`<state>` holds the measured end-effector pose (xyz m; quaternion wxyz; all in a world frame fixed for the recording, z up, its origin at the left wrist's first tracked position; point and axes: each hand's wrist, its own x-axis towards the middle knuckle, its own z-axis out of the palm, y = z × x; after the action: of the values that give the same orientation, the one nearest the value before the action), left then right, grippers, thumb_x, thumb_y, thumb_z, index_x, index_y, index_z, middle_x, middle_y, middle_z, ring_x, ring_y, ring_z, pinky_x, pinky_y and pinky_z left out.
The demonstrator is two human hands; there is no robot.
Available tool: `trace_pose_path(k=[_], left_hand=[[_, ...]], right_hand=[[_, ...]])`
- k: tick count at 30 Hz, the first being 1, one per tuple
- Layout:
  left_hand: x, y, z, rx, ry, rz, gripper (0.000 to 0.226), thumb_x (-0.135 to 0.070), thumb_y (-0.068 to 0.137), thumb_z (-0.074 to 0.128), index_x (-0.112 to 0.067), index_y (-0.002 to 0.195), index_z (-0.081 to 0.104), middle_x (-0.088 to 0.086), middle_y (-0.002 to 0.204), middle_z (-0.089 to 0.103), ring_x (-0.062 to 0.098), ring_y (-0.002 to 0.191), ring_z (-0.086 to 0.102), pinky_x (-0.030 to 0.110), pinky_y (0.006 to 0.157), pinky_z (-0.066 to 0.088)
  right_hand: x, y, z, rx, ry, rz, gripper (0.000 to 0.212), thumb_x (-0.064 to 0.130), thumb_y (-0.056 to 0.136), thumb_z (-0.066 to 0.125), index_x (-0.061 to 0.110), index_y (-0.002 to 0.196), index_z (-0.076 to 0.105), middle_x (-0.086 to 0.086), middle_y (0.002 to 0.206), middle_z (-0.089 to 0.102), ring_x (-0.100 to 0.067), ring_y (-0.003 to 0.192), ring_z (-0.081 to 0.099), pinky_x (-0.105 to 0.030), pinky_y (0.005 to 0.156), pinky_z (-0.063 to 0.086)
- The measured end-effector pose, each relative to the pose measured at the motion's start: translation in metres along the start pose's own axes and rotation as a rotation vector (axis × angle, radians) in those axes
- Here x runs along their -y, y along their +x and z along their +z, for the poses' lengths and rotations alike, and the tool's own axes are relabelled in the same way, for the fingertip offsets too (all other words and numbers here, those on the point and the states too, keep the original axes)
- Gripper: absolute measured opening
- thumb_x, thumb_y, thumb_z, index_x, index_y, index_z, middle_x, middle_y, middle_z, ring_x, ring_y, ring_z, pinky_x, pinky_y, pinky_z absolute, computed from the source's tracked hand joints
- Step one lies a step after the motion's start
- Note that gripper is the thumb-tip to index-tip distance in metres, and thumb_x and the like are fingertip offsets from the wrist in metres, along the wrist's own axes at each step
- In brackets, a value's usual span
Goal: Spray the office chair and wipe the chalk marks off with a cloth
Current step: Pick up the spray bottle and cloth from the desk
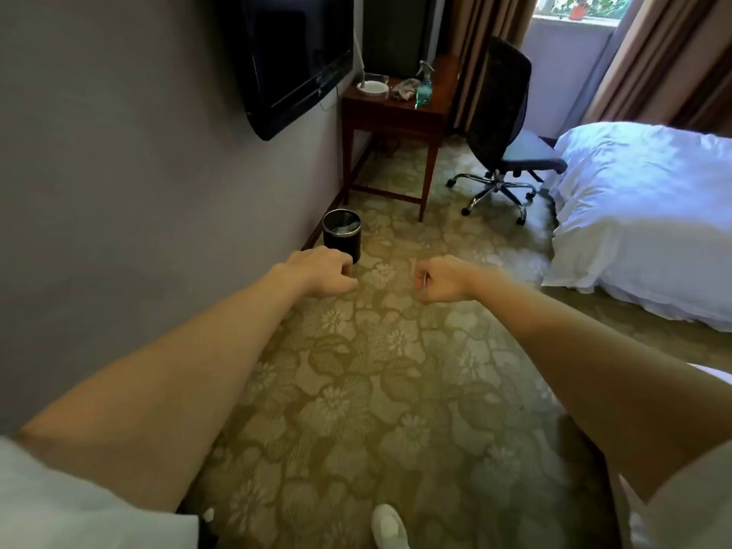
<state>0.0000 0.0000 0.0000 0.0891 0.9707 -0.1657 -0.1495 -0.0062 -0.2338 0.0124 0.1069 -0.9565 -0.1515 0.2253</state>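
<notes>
Olive-green carpet [356,390] with a pale flower pattern covers the floor, bounded on the left by a grey wall [119,152]. A bed [641,208] with white linen fills the right side. A dark television [293,61] hangs on the wall, and brown curtains [665,61] frame the window at the far end.

The wooden bench [396,112] stands against the wall below the television's far end. The office chair [499,109], black-backed on a chrome star base, stands on the carpet just off the bench's right edge, between the bench and the bed, its back toward the bench and its seat toward the bed. A round black bin [342,235] sits on the carpet by the wall, nearer than the bench.

Both bare forearms reach forward over the carpet, well short of the bench. The left hand [321,271] and the right hand [439,279] are each clenched into a loose fist, knuckles up, gripping nothing that shows.

On the bench, a green-tinted spray bottle [424,87] stands upright near the front edge toward the right. The crumpled cloth [405,89] lies just beside it on its left, and a white dish [371,88] sits toward the left edge.
</notes>
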Motion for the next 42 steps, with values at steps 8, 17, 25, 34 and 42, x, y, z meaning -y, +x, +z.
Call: trace_pose_path(k=[8,17,25,34,42], left_hand=[[-0.007,0.021,0.001,0.018,0.019,0.031,0.021,-0.041,0.087,0.051,-0.022,0.092,0.057,-0.004,0.089,0.058,0.017,0.084,0.056,0.036,0.070,0.046],[0.006,0.084,-0.010,0.035,0.058,0.027,0.020,-0.039,0.088,0.051,-0.020,0.089,0.055,-0.006,0.082,0.056,0.013,0.076,0.053,0.029,0.062,0.041],[0.011,0.180,-0.048,0.026,0.094,-0.006,0.018,-0.041,0.086,0.052,-0.026,0.078,0.049,-0.006,0.078,0.054,0.016,0.074,0.053,0.029,0.060,0.036],[0.002,0.263,-0.069,0.010,0.066,0.006,0.016,-0.044,0.083,0.050,-0.029,0.079,0.050,-0.006,0.084,0.056,0.017,0.079,0.057,0.036,0.071,0.050],[0.006,0.327,-0.075,0.044,0.069,0.020,0.011,-0.041,0.084,0.049,-0.030,0.081,0.051,-0.007,0.087,0.057,0.017,0.082,0.057,0.036,0.073,0.050]], right_hand=[[-0.019,0.017,0.002,-0.004,0.050,0.009,0.025,0.016,0.084,0.064,0.010,0.108,0.060,0.006,0.079,0.049,-0.013,0.077,0.049,-0.021,0.061,0.039],[-0.061,0.075,-0.026,-0.008,0.052,0.008,0.024,0.018,0.084,0.065,0.013,0.107,0.060,0.007,0.082,0.050,-0.013,0.080,0.051,-0.021,0.061,0.041],[-0.127,0.142,-0.090,-0.036,-0.015,0.026,0.023,0.018,0.083,0.062,0.011,0.106,0.060,-0.006,0.105,0.061,-0.025,0.096,0.057,-0.033,0.080,0.048],[-0.186,0.186,-0.138,-0.037,-0.018,0.057,0.021,0.020,0.086,0.058,0.018,0.107,0.058,-0.001,0.105,0.056,-0.020,0.097,0.054,-0.032,0.085,0.049],[-0.217,0.232,-0.148,0.003,0.002,0.073,0.022,0.017,0.085,0.058,0.017,0.107,0.058,-0.001,0.105,0.059,-0.020,0.097,0.056,-0.029,0.081,0.047]])
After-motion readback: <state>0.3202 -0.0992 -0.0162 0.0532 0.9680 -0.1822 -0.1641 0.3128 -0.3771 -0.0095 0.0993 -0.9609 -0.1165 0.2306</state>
